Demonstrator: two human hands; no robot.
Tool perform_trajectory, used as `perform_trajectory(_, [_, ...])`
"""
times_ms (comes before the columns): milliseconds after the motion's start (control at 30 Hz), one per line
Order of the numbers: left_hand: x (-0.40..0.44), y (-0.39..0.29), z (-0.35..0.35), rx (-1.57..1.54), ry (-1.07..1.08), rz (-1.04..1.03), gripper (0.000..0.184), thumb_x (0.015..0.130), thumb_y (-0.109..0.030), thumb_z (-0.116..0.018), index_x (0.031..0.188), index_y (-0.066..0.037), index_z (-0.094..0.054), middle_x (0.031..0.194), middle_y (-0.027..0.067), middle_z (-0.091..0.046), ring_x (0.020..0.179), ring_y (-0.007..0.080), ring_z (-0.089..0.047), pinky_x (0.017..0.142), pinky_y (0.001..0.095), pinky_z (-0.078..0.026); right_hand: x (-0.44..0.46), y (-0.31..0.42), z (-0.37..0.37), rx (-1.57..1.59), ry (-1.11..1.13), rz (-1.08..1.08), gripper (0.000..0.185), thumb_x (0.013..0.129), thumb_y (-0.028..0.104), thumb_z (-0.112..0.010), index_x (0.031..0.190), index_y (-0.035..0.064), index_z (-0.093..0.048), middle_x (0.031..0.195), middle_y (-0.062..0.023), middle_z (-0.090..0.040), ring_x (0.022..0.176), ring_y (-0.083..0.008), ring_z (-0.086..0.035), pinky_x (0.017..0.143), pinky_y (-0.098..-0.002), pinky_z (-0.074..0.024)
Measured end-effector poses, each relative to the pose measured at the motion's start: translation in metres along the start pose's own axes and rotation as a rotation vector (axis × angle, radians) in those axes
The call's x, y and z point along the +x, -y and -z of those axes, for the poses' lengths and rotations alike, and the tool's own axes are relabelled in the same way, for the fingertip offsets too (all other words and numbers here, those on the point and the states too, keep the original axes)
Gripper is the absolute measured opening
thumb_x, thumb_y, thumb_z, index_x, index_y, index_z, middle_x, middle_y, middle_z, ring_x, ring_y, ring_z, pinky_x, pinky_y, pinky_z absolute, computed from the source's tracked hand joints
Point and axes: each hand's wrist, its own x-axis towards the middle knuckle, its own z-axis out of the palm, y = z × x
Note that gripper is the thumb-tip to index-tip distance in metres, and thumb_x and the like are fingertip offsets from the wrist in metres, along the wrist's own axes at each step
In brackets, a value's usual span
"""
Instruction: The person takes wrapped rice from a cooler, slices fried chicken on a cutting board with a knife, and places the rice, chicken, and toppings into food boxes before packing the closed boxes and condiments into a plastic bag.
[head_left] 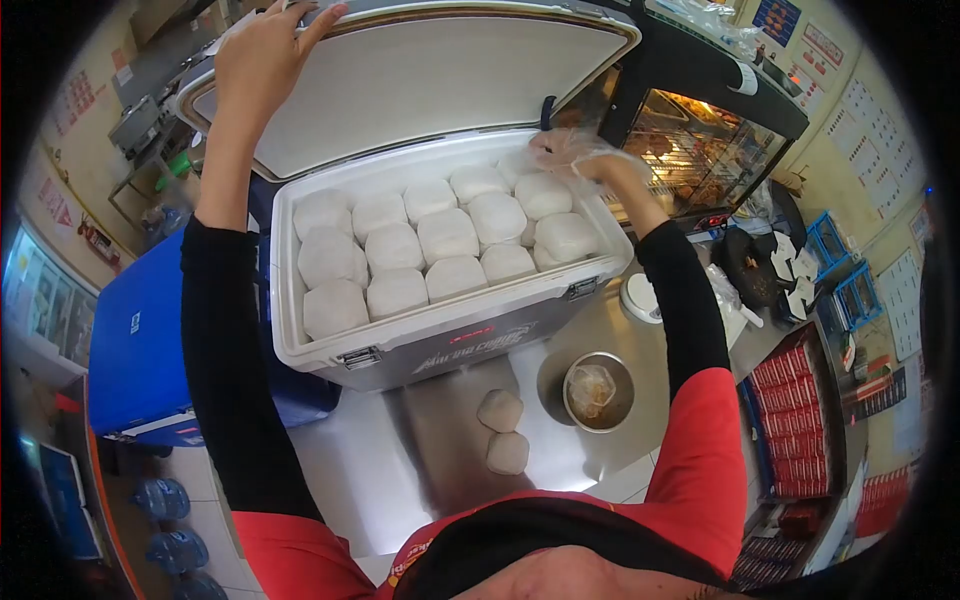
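Observation:
My left hand is closed over the top edge of the raised lid of a large hard cooler. Inside the cooler, white rounded wrapped bundles sit packed in rows. My right hand, in a loose clear plastic glove, is at the far right corner of the cooler, beside a bundle in the back row. Glove and blur hide how its fingers are set. Two more wrapped bundles lie on the steel table in front of the cooler.
A metal bowl holding a plastic bag stands on the table at right. Beyond is a white round container. A lit food warmer stands behind right, a blue cooler at left. Stacked red boxes fill a shelf.

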Motion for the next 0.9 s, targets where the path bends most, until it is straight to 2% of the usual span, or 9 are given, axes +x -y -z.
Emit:
perform_trajectory(67, [0.002,0.001,-0.001,0.001,-0.001,0.017,0.047,0.086,-0.054,-0.042,0.101,-0.015,-0.064,0.089,0.0125,-0.063,0.082,0.0318,-0.059,0.067,0.0396,-0.046,0.002,-0.006,0.000,0.023,-0.016,-0.032,0.041,0.073,0.035,-0.061,0.106,0.0109,-0.056,0.102,-0.0102,-0.059,0.096,-0.0238,-0.056,0.083,-0.0330,-0.0434])
perform_trajectory(167, [0.004,0.004,-0.005,-0.002,-0.037,-0.023,0.047,0.086,-0.053,-0.042,0.102,-0.015,-0.064,0.090,0.0124,-0.063,0.083,0.0316,-0.060,0.068,0.0393,-0.046,-0.002,-0.012,-0.009,-0.105,0.160,-0.024,0.028,0.076,0.025,-0.058,0.101,0.0118,-0.060,0.097,-0.0116,-0.062,0.090,-0.0252,-0.058,0.076,-0.0334,-0.0453])
perform_trajectory(233, [0.005,0.005,-0.005,-0.001,0.008,-0.013,0.048,0.086,-0.054,-0.041,0.104,-0.015,-0.063,0.093,0.0132,-0.063,0.086,0.0318,-0.059,0.069,0.0394,-0.046,-0.034,0.010,-0.009,-0.070,0.301,-0.125,0.035,0.072,0.036,-0.060,0.096,0.0101,-0.062,0.096,-0.0137,-0.062,0.090,-0.0282,-0.058,0.076,-0.0363,-0.0451])
perform_trajectory(267, [0.005,0.002,-0.001,0.003,0.013,-0.009,0.048,0.086,-0.054,-0.041,0.104,-0.015,-0.063,0.093,0.0132,-0.063,0.086,0.0318,-0.059,0.069,0.0394,-0.046,-0.051,0.026,-0.012,-0.070,0.307,-0.118,0.035,0.072,0.036,-0.060,0.096,0.0101,-0.062,0.096,-0.0137,-0.062,0.090,-0.0282,-0.058,0.076,-0.0363,-0.0451])
perform_trajectory(333, [0.005,-0.011,0.010,-0.086,-0.041,0.030,0.039,0.084,-0.039,-0.052,0.090,-0.004,-0.067,0.084,0.0200,-0.062,0.081,0.0355,-0.058,0.071,0.0426,-0.045,-0.079,0.051,-0.016,-0.110,0.125,-0.235,0.049,0.068,0.048,-0.061,0.097,0.0083,-0.061,0.098,-0.0156,-0.061,0.092,-0.0307,-0.058,0.078,-0.0397,-0.0441])
perform_trajectory(533, [0.007,-0.009,0.008,-0.083,-0.039,0.038,0.040,0.084,-0.040,-0.051,0.091,-0.003,-0.066,0.081,0.0204,-0.062,0.079,0.0359,-0.059,0.069,0.0432,-0.045,-0.077,0.057,-0.014,-0.169,0.205,-0.221,0.064,0.067,0.058,-0.060,0.101,0.0047,-0.059,0.100,-0.0182,-0.060,0.094,-0.0316,-0.058,0.081,-0.0418,-0.0431])
perform_trajectory(667, [0.007,-0.006,0.005,-0.074,-0.050,0.019,0.040,0.084,-0.040,-0.051,0.091,-0.003,-0.066,0.079,0.0204,-0.062,0.077,0.0360,-0.059,0.069,0.0433,-0.045,-0.067,0.040,-0.020,-0.106,0.210,-0.224,0.071,0.068,0.059,-0.060,0.110,0.0032,-0.054,0.105,-0.0195,-0.058,0.097,-0.0326,-0.057,0.082,-0.0404,-0.0437])
perform_trajectory(767, [0.005,-0.007,0.003,-0.076,-0.059,0.011,0.040,0.084,-0.040,-0.052,0.091,-0.003,-0.066,0.082,0.0203,-0.062,0.079,0.0357,-0.059,0.070,0.0429,-0.045,-0.046,0.045,-0.001,-0.120,0.079,-0.358,0.071,0.065,0.055,-0.064,0.111,0.0030,-0.053,0.103,-0.0203,-0.059,0.093,-0.0341,-0.057,0.080,-0.0394,-0.0440])
perform_trajectory(900, [0.006,-0.009,0.007,-0.105,-0.073,0.005,0.040,0.084,-0.041,-0.051,0.092,-0.004,-0.066,0.085,0.0205,-0.062,0.081,0.0358,-0.059,0.071,0.0427,-0.044,-0.008,0.045,-0.022,-0.280,0.170,-0.235,0.079,0.063,0.051,-0.066,0.124,0.0045,-0.045,0.109,-0.0222,-0.057,0.100,-0.0349,-0.056,0.086,-0.0389,-0.0441])
